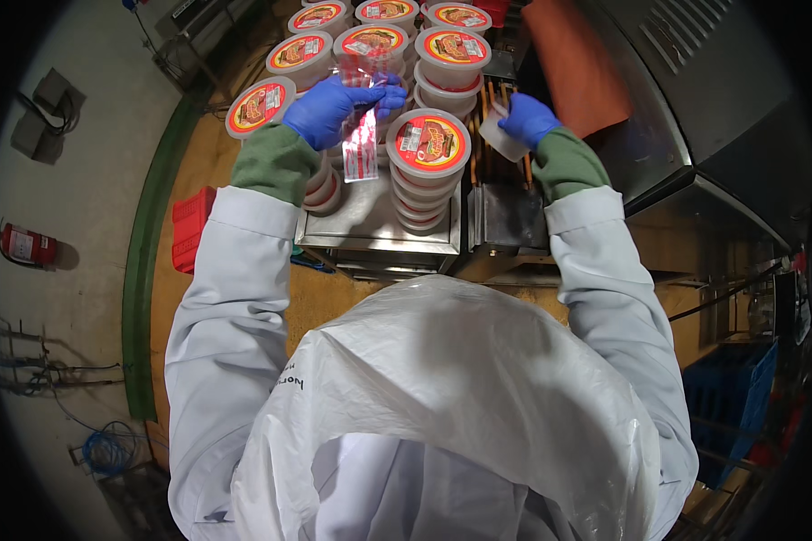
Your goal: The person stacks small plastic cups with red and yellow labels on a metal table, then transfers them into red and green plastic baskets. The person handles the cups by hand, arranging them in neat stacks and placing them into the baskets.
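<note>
My left hand, in a blue glove, grips a clear plastic strip or sleeve with red print, which hangs down over the stacked tubs. In my right hand, also gloved in blue, is a small translucent plastic container or piece, held above orange-brown rods. Between the hands stands a stack of round plastic tubs, its top lid bearing a red and yellow label. More stacks of such tubs rise behind, and one labelled lid lies left of my left hand.
The stacks stand on a stainless steel table. A metal machine with an orange sheet is at the right. A red crate sits on the floor at left, a blue crate at lower right. A fire extinguisher hangs on the wall.
</note>
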Demonstrator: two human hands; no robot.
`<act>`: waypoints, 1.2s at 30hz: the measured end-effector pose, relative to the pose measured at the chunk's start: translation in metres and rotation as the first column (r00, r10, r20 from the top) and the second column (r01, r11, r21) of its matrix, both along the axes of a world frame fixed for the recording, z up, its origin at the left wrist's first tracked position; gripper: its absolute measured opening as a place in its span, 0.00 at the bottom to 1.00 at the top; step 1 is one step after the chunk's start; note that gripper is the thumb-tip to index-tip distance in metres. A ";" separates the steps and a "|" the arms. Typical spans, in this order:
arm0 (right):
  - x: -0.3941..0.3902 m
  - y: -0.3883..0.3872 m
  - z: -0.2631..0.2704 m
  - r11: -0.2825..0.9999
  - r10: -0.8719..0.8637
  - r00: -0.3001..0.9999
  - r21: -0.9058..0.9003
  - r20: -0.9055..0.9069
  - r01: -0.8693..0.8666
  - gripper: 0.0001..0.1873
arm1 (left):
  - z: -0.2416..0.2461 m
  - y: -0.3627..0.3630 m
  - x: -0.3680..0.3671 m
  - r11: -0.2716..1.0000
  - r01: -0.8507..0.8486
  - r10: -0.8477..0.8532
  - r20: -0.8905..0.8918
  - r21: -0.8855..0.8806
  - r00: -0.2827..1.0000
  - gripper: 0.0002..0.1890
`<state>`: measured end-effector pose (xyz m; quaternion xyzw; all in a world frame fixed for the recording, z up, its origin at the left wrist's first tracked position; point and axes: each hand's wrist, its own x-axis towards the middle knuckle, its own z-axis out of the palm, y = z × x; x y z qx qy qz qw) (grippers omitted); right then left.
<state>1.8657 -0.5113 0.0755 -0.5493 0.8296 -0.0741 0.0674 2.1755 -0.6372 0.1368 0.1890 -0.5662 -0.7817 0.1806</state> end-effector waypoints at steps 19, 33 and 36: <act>0.085 0.055 0.004 0.927 0.295 0.479 -0.368 0.827 0.064 0.14 | -0.045 0.033 0.012 0.957 -0.022 0.111 0.298 -0.288 0.948 0.26; 0.101 0.043 0.016 0.708 0.572 0.820 -0.508 0.004 -0.491 0.14 | -0.058 -0.031 0.016 0.994 -0.013 -0.009 0.191 0.109 0.981 0.24; 0.043 0.035 0.034 0.956 0.209 0.866 -0.283 0.455 -0.082 0.13 | -0.039 -0.006 0.025 0.942 0.188 -0.188 -0.025 0.279 0.982 0.26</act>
